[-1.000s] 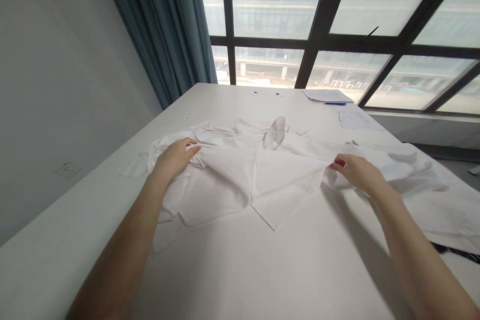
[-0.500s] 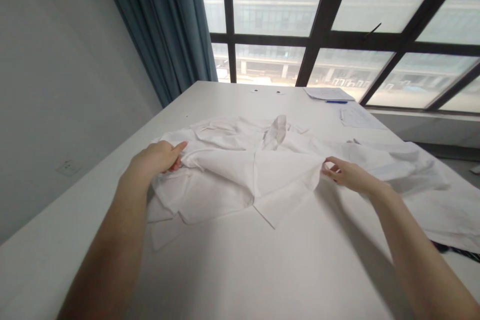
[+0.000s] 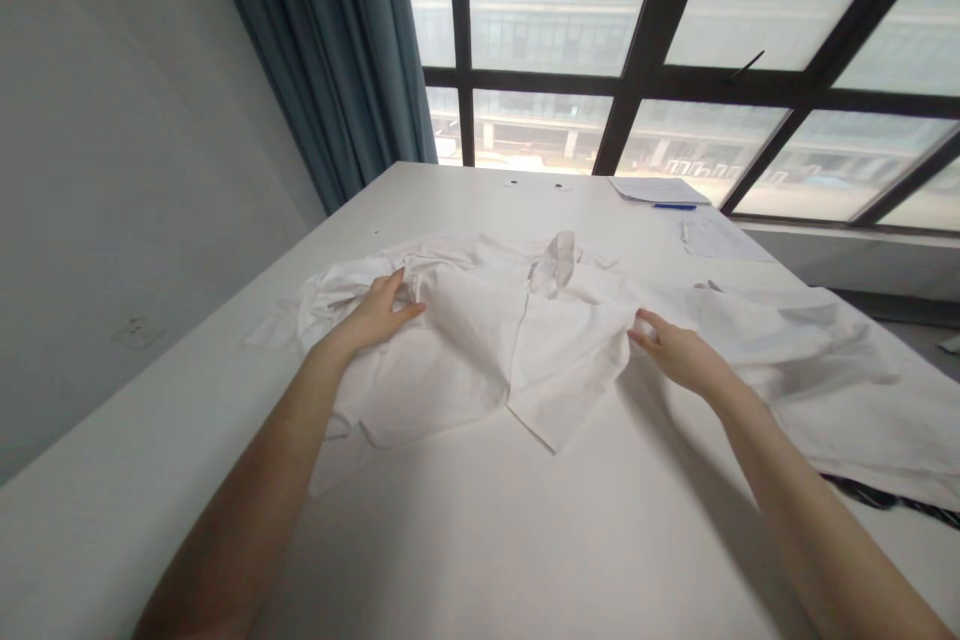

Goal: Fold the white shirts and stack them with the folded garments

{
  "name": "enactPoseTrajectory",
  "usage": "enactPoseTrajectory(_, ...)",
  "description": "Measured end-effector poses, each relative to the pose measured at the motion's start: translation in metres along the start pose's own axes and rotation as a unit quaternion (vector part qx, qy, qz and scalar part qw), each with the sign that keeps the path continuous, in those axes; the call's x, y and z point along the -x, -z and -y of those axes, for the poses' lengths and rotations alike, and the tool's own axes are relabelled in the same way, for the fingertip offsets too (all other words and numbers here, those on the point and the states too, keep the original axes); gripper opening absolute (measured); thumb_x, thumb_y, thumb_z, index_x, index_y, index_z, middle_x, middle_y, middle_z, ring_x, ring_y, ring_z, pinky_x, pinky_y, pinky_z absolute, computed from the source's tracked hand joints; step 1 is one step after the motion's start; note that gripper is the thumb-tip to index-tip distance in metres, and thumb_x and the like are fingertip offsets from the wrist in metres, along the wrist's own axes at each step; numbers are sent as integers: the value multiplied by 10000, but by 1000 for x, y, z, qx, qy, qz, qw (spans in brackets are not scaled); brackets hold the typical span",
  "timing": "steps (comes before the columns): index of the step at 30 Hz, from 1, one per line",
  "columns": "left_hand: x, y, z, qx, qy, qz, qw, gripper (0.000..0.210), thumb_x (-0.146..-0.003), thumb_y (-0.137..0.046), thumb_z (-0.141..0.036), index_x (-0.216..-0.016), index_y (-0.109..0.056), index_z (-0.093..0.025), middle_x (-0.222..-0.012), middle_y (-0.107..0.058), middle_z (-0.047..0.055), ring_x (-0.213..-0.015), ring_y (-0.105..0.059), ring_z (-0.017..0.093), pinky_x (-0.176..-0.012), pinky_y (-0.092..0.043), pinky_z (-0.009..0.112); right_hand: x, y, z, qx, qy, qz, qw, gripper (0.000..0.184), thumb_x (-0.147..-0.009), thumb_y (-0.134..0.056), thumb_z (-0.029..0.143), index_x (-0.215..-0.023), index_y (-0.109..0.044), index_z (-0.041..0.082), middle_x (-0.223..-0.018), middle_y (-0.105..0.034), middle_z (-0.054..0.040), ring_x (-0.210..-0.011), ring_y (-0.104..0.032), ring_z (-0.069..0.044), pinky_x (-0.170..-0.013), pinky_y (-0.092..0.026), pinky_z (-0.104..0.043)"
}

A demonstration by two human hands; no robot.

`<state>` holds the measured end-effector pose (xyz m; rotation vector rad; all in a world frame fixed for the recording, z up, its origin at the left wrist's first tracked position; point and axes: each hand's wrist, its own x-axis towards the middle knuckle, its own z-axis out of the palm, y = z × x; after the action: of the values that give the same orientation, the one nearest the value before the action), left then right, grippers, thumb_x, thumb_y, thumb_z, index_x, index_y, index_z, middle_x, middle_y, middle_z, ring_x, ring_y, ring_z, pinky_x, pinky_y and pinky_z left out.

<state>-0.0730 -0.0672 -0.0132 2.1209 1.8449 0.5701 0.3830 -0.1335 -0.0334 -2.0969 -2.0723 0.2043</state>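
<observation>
A white shirt (image 3: pixel 450 360) lies spread and wrinkled across the table, its collar (image 3: pixel 555 265) standing up near the far side. On the shirt's left part rests my left hand (image 3: pixel 375 315), thumb and fingers apart, with cloth bunched between and beneath them. The tips of some of its fingers are hidden in the folds. My right hand (image 3: pixel 675 345) pinches the right edge of the shirt between thumb and fingers, lifting it slightly off the table.
More white cloth (image 3: pixel 825 350) lies on the right, with a black striped item (image 3: pixel 885 500) under its near edge. Papers (image 3: pixel 660 190) and a blue pen (image 3: pixel 673 207) are at the back right of the white table (image 3: pixel 525 560). A wall stands left; windows are behind.
My left hand has moved right and slightly away from me over the shirt, its fingers opening from a closed grip on the cloth. My right hand, still pinching the edge, has shifted slightly left.
</observation>
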Motion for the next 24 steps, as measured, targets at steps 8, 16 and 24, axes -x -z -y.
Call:
enactPoseTrajectory(8, -6, -10, -7, 36, 50, -88, 994, 339, -793, -568, -459, -977, -600, -176, -1066, -527, 102, -929, -599, 228, -917, -501, 381, 1, -5, 20, -109, 5, 11, 994, 571, -897, -460, 446, -1368, -413, 126, -997, -708, -155, -804, -687, -253, -720, -505, -331)
enactPoseTrajectory(16, 4, 8, -28, 28, 65, -57, 996, 204, -895, -402, -387, -991, -479, -224, -770, -550, 26, -744, -594, 223, -694, -474, 326, -3, -13, 19, -190, 10, -60, 980, 559, -788, -508, 279, -1333, -417, 195, -896, -656, -67, -804, -653, -234, -756, -522, -367)
enactPoseTrajectory(24, 13, 33, -28, 21, 16, -59, 998, 243, -873, -457, -413, -1033, -480, -231, -898, -594, 47, -875, -596, 246, -790, -479, 337, -1, 13, 21, -424, -33, -93, 900, 548, -781, -579, 424, -1291, -506, 237, -903, -515, -5, -641, -565, -132, -581, -558, -312)
